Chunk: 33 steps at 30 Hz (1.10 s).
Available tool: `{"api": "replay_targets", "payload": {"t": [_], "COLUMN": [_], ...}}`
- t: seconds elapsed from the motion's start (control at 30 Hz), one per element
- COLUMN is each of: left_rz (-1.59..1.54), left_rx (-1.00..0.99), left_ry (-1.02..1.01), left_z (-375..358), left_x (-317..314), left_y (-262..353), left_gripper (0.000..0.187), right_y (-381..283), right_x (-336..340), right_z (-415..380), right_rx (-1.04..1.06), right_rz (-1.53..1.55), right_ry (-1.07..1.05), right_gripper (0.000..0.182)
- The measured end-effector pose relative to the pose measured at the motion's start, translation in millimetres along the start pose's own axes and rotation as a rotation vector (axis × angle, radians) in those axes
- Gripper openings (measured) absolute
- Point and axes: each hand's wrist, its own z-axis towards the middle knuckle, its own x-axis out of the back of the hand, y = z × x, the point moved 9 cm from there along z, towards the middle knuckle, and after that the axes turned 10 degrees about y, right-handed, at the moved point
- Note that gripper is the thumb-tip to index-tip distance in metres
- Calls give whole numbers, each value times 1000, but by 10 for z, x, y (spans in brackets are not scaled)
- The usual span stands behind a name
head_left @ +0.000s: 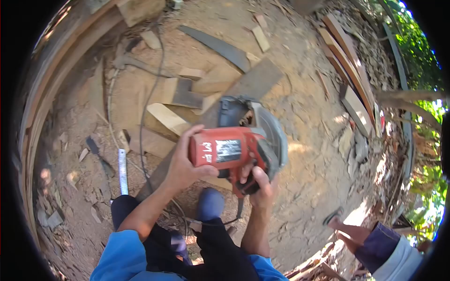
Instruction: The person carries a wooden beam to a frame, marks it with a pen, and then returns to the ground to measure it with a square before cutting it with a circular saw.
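Note:
A red circular saw (218, 147) with a grey blade guard is held over a long dark board (255, 84) that runs diagonally across the ground. My left hand (187, 159) wraps round the back of the red motor housing. Around the rear handle of the saw, my right hand (262, 187) is closed. The saw hides the middle of the board, and I cannot make out whether its base touches the wood. Below the saw, a blue shoe (210, 204) stands beside the board.
Wood offcuts (166, 118), a hand saw blade (218, 46), a hammer (136, 62) and a metal ruler (123, 172) lie on the dirt. A dark cable runs down the left. Planks (347, 61) lie at the right. Another person (379, 248) is at the lower right.

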Motion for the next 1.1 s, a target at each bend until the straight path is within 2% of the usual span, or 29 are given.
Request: {"api": "replay_targets", "payload": {"t": [0.07,0.3,0.57,0.67,0.77,1.03,1.1], "left_rz": [-36,-28,-24,-128,-131,6,-23], "left_rx": [12,27,-10,83,48,-25,14], "left_ry": [22,32,61,44,33,18,31], "left_z": [5,-52,-105,-95,-134,-85,-128], "left_x": [20,25,54,7,47,87,79], "left_y": [-4,4,-37,-12,-32,-7,-22], "left_gripper": [112,112,114,121,113,113,114], "right_y": [56,94,116,98,114,93,80], "right_x": [31,52,71,59,35,7,18], "right_z": [7,-13,-30,-17,-78,-55,-70], "right_rx": [-89,-144,-133,-157,-171,-123,-131], "right_rz": [0,46,53,-12,21,28,24], "right_ry": [35,50,27,35,63,68,68], "right_gripper": [35,26,23,23,24,22,22]}}
